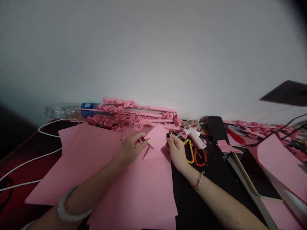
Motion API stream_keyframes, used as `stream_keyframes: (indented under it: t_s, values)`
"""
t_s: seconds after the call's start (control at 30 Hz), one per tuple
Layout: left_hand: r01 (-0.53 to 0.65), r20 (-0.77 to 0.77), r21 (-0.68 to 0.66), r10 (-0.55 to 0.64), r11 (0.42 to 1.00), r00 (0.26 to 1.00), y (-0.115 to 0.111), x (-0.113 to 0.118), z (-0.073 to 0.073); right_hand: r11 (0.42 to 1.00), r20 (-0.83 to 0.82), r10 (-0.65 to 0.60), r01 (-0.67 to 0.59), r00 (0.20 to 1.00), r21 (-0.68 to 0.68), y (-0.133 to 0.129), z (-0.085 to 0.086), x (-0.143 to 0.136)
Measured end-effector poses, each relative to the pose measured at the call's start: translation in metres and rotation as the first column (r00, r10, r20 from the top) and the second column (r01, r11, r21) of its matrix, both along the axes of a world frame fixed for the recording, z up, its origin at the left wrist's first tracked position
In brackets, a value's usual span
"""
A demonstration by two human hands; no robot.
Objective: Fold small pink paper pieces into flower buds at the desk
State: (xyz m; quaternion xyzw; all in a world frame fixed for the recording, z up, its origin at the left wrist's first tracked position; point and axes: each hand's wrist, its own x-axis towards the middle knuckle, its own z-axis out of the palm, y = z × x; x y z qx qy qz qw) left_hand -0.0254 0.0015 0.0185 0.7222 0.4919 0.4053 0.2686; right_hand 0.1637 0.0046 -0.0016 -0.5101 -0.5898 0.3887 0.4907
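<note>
Forearms: left (pixel 98 187), wearing a white bangle (pixel 68 209), and right (pixel 223 199), wearing a thin bracelet (pixel 199 180), reach in from the bottom edge.
Paper beneath: large pink sheets (pixel 136 198) lie under the work, running down to the bottom edge; another pink sheet (pixel 83 159) lies to their left.
Folded pink piece: it (pixel 157 137) is held up between the hands above the large sheets, its square face turned cornerwise to the camera, with narrow flaps showing below.
Folding progress: judged partway, since flaps and a squared face are formed but no petals show on it; how many folds remain cannot be told.
Finished flowers: pink paper flowers (pixel 115 110) with rolled stems (pixel 163 109) lie along the wall, looking complete.
Unworked paper: the large flat sheets appear unfolded so far.
Left hand: nearly closed (pixel 131 143), thumb and forefinger pinching the piece's left corner.
Right hand: nearly closed (pixel 177 148), dark-nailed thumb on the right corner, the fingers behind mostly hidden.
Tools: a glue gun (pixel 195 137) and yellow (pixel 191 153) and red handles (pixel 204 158) lie right of the right hand on the dark surface (pixel 189 198).
</note>
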Motion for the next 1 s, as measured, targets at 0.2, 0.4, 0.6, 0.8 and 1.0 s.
stream_keyframes:
  t_s: [0.2, 0.4, 0.6, 0.8, 1.0]
  values:
    - [-0.08, 0.093, -0.111, 0.09, 0.991, 0.992, 0.003, -0.003, -0.004, 0.994, -0.086, -0.108, 0.109, 0.99, 0.011, 0.002, -0.001, 0.001]
    - [0.115, -0.189, 0.043, -0.105, 0.992, 0.976, 0.007, -0.001, -0.014, 0.993, -0.12, -0.117, 0.119, 0.986, 0.009, 0.003, -0.004, 0.003]
    - [0.225, -0.299, 0.056, -0.199, 0.973, 0.933, 0.009, -0.002, -0.013, 0.996, -0.156, -0.089, 0.091, 0.984, 0.001, 0.003, -0.004, 0.002]
    - [0.014, -0.185, 0.142, 0.013, 0.99, 0.983, 0.012, -0.006, -0.015, 0.997, -0.212, -0.082, 0.081, 0.974, -0.013, 0.003, -0.004, 0.001]
    - [-0.422, 0.011, 0.162, 0.426, 0.892, 0.905, 0.019, -0.019, -0.013, 0.997, -0.207, -0.081, 0.078, 0.975, -0.022, 0.003, -0.004, 0.001]
